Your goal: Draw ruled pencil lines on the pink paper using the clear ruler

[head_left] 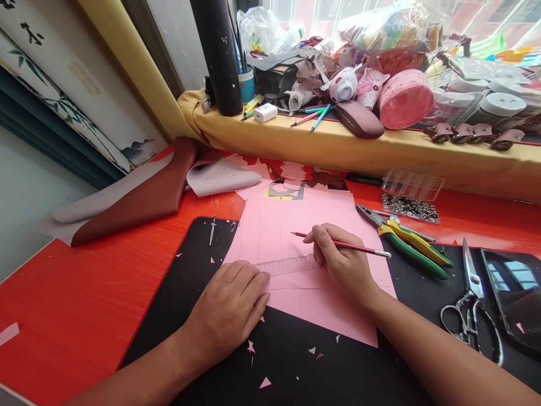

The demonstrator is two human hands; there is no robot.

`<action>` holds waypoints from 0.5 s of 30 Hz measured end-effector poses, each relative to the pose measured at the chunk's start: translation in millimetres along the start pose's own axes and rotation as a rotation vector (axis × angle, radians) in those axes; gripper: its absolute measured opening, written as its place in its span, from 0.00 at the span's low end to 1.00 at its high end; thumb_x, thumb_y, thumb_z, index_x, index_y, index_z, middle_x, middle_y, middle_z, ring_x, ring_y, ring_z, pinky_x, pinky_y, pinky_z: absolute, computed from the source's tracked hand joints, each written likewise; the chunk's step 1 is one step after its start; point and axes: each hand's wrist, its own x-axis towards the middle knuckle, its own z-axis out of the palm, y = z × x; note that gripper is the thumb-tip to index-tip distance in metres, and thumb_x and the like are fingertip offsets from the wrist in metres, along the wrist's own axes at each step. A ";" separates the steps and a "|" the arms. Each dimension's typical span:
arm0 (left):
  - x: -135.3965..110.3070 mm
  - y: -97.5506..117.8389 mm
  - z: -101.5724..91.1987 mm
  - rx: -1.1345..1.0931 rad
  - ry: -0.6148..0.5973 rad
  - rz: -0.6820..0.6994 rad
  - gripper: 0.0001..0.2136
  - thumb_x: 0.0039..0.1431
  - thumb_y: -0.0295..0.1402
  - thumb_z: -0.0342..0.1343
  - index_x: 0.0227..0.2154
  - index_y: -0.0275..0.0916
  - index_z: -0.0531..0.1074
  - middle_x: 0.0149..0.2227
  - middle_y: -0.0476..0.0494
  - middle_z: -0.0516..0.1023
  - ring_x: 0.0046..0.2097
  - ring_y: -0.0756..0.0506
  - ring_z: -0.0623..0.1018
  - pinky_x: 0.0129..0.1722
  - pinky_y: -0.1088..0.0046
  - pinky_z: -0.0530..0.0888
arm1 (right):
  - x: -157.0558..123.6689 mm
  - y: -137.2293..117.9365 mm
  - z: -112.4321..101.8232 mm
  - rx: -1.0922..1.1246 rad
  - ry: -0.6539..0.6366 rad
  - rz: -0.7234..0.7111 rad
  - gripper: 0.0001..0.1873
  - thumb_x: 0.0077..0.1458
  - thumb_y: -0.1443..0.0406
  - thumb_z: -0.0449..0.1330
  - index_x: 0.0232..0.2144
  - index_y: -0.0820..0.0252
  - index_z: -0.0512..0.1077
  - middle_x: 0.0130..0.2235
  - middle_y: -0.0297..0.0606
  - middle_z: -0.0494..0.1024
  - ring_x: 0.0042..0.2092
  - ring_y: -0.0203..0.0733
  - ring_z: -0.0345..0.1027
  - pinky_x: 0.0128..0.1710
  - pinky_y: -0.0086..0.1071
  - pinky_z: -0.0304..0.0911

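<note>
A sheet of pink paper (270, 225) with thin pencilled lines lies on a black mat. Across it, slightly slanted, is a clear ruler (291, 264). My left hand (232, 299) holds the ruler's left end down, its fingers close together and its thumb bent on the paper's edge. My right hand (340, 259) grips a red pencil (359, 246) between thumb and fingers above the ruler's right end. The pencil points left, its eraser end to the right, and its tip appears over the paper. The ruler's right end is hidden behind my right hand.
Right of the paper lie green-and-yellow pliers (416, 245), scissors (471, 299) and a phone (513, 293). Behind them sits a clear case (412, 197) of small metal parts. Folded brown material (139, 203) lies left. Small scraps dot the mat (304, 366); a cluttered ledge (270, 135) runs behind.
</note>
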 end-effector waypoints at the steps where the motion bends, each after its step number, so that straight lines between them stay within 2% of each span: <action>1: -0.2 0.0 0.1 -0.004 0.003 0.003 0.12 0.78 0.28 0.48 0.50 0.36 0.77 0.42 0.40 0.80 0.44 0.39 0.78 0.48 0.59 0.75 | 0.2 0.1 0.0 -0.002 -0.003 -0.007 0.29 0.73 0.42 0.59 0.30 0.56 0.79 0.18 0.29 0.69 0.22 0.39 0.61 0.33 0.39 0.67; 6: -1.9 -0.7 2.7 -0.021 0.024 -0.003 0.14 0.78 0.28 0.50 0.58 0.34 0.76 0.43 0.39 0.80 0.46 0.39 0.78 0.50 0.58 0.76 | 0.7 0.3 -0.1 -0.005 -0.025 0.000 0.30 0.73 0.41 0.58 0.30 0.55 0.79 0.17 0.28 0.69 0.21 0.39 0.61 0.35 0.40 0.69; 15: -0.9 -0.5 1.8 -0.028 0.027 -0.007 0.13 0.78 0.28 0.50 0.57 0.34 0.77 0.46 0.39 0.81 0.48 0.39 0.78 0.51 0.59 0.73 | 0.3 0.2 -0.2 -0.006 -0.047 -0.003 0.29 0.74 0.43 0.58 0.30 0.56 0.79 0.18 0.28 0.68 0.22 0.39 0.61 0.34 0.39 0.64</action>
